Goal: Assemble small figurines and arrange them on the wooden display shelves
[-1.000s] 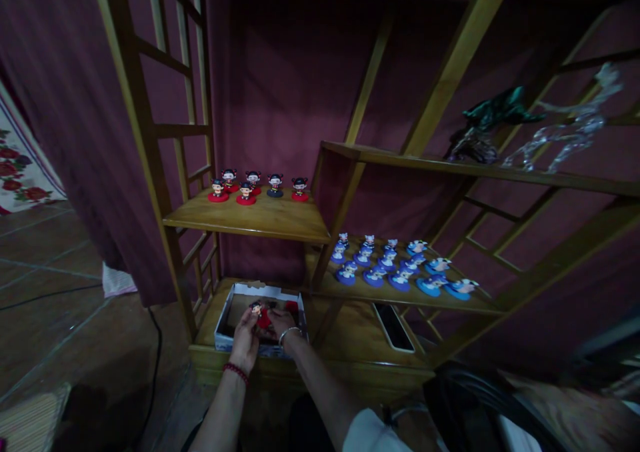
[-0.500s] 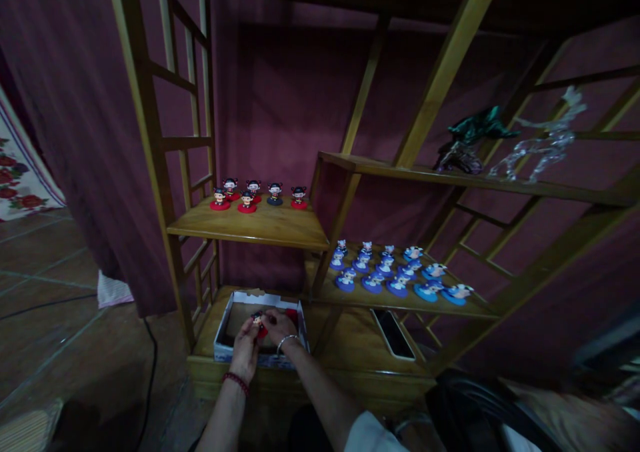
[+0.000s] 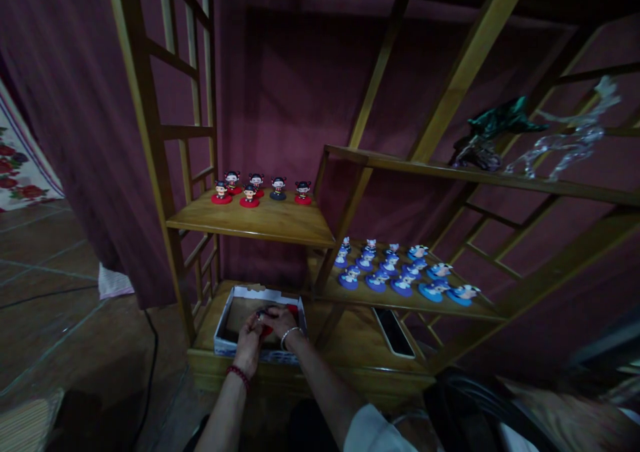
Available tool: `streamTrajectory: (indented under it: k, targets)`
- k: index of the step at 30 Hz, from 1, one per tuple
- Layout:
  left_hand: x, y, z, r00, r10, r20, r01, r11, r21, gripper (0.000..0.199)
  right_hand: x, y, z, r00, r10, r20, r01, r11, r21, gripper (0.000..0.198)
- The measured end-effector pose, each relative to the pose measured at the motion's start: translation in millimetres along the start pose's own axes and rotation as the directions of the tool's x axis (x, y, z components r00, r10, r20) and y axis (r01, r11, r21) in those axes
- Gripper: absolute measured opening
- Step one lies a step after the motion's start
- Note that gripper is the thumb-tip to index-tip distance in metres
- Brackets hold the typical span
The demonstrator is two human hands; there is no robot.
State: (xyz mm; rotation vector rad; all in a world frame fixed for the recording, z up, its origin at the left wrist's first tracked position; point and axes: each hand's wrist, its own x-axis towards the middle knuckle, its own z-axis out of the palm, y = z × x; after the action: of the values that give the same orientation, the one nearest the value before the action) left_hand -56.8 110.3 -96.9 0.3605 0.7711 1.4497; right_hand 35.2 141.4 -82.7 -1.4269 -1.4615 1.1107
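Observation:
Both my hands are together over an open cardboard box (image 3: pixel 223 329) on the bottom shelf. Between them is a small figurine (image 3: pixel 267 331) with a red base, mostly covered by my fingers. My left hand (image 3: pixel 249 342), with a dark red bead bracelet at the wrist, is closed on its left side. My right hand (image 3: pixel 281 323), wearing a silvery bracelet, has its fingers closed over the figurine's top. Something red shows inside the box beyond my right hand. Several similar figurines (image 3: pixel 249 197) on round bases stand on the shelf above.
The wooden shelf unit (image 3: pixel 250 224) carries several blue-based figurines (image 3: pixel 377 279) on its right shelf and a clear deer ornament (image 3: pixel 563 142) higher up. A phone-like dark slab (image 3: pixel 394 332) lies to the right of the box. A cable (image 3: pixel 151 365) runs over the floor.
The view has shifted slightly. My right hand has closed further over the figurine, whose face showed before and is now mostly hidden. The figurines on the shelves stay put.

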Motion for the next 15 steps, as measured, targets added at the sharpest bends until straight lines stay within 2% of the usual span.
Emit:
streamTrajectory:
  k: [3, 7, 11, 15]
  targets:
    - [3.5, -1.2, -3.2, 1.0, 0.009, 0.014, -0.009, 1.0, 0.01, 0.018, 1.5, -0.1, 1.6, 0.999, -0.004, -0.045, 0.006, 0.999, 0.045, 0.019]
    - [5.8, 0.7, -5.8, 0.999, 0.007, 0.043, -0.007, 1.0, -0.014, 0.03, 2.7, -3.2, 0.4, 0.99, -0.003, -0.139, 0.018, 0.994, 0.107, 0.027]
    - [3.4, 3.8, -4.7, 1.0, 0.011, -0.016, -0.011, 1.0, 0.021, 0.037, 0.9, -8.4, -2.3, 0.968, 0.049, -0.248, 0.002, 0.979, 0.202, 0.028]
    - [2.4, 3.9, -1.5, 0.997, 0.008, -0.075, -0.007, 1.0, 0.026, 0.039, 0.5, -8.1, -1.1, 0.962, 0.092, -0.256, -0.017, 0.959, 0.283, 0.031]
